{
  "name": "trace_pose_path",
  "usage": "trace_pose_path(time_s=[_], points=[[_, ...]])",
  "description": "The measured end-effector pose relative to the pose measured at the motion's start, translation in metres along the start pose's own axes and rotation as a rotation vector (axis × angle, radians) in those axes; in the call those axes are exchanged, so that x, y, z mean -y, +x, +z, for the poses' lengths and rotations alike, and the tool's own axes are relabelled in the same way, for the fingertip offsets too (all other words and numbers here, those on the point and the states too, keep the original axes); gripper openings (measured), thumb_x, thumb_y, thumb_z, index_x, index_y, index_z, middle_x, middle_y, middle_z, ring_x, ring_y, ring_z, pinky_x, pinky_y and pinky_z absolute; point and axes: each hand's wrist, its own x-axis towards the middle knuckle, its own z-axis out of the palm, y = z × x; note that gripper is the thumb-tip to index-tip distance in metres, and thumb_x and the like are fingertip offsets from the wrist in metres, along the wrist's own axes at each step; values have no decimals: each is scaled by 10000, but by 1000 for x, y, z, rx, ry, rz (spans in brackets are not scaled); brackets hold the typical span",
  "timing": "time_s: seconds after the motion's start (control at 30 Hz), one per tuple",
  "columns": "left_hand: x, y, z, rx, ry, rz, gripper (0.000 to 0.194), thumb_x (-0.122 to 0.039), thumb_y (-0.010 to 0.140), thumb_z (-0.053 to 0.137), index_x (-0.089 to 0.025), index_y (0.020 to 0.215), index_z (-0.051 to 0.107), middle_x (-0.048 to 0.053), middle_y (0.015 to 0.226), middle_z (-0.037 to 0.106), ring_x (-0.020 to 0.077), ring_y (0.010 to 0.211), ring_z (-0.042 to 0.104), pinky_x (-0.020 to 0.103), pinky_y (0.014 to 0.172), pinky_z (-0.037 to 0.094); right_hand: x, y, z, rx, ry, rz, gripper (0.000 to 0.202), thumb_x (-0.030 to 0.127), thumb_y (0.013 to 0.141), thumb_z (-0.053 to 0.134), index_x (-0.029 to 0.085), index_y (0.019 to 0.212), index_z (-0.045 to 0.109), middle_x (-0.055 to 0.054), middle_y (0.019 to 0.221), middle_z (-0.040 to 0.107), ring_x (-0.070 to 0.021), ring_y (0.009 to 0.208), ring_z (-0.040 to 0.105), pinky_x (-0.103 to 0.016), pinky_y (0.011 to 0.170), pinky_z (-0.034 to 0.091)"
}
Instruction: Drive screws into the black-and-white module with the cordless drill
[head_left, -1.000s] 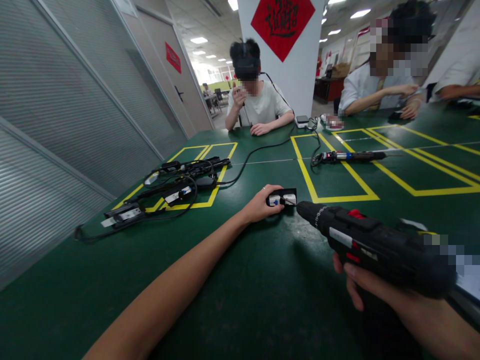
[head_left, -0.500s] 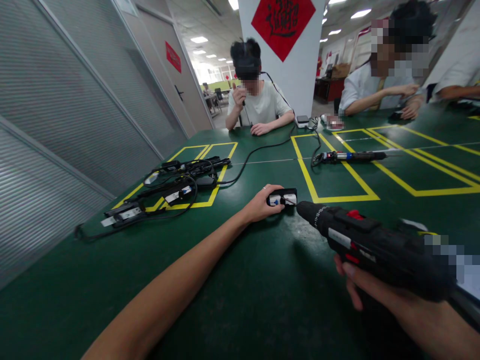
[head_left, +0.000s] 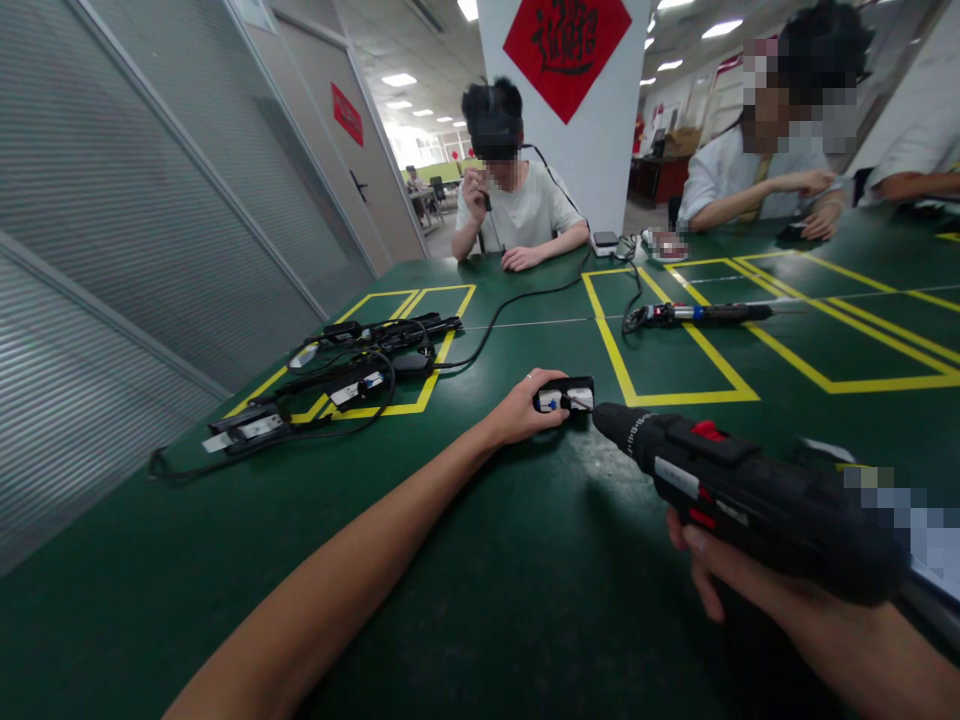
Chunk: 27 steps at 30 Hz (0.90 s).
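Fingers (head_left: pixel 551 377) of left hand (head_left: pixel 529 408) pinching black-and-white part (head_left: pixel 579 397), its right end protruding beyond them

- Ribbed glass partition (head_left: pixel 150 270) in grey framing, 9 to 11 o'clock.
- Door (head_left: pixel 390 190) with small red diamond sign (head_left: pixel 347 114), 11 o'clock.
- White pillar (head_left: pixel 619 150) bearing a large red poster (head_left: pixel 568 60), near 12.
- Lit ceiling panels (head_left: pixel 400 80), 11 to 1.
- Reddish-brown desk (head_left: pixel 660 180), 1 o'clock.
- Green tabletop (head_left: pixel 480 600), yellow-lined, spanning 6.
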Motion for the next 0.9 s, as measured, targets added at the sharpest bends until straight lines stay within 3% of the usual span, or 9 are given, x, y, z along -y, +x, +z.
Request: trace_pose_path(time_s=[0.23,0.6,0.9], points=[[0,0,-1,0,11,8,531,-320,738,611,-203,1238,475,88,1178,522,217,1062,526,384,950,427,7,0,0,-15,-46,-7,248,455,844,526,265,708,608,-9,574,686,-211,615,685,-343,693,563],[-1,0,-1,5,19,5,527,-304,738,611,-208,1237,473,87,1179,522,225,1076,519,392,948,426,5,-1,0,-14,-2,-25,195,422,849,531,280,773,642,-7,573,694,-217,611,698,-329,644,575],[-1,0,-1,1,14,22,526,-322,740,611,-199,1233,477,94,1183,521,226,1083,516,392,955,421,10,0,0,-7,-33,-29,312,447,841,533,267,594,598,-20,572,698,-211,615,694,-337,706,567]])
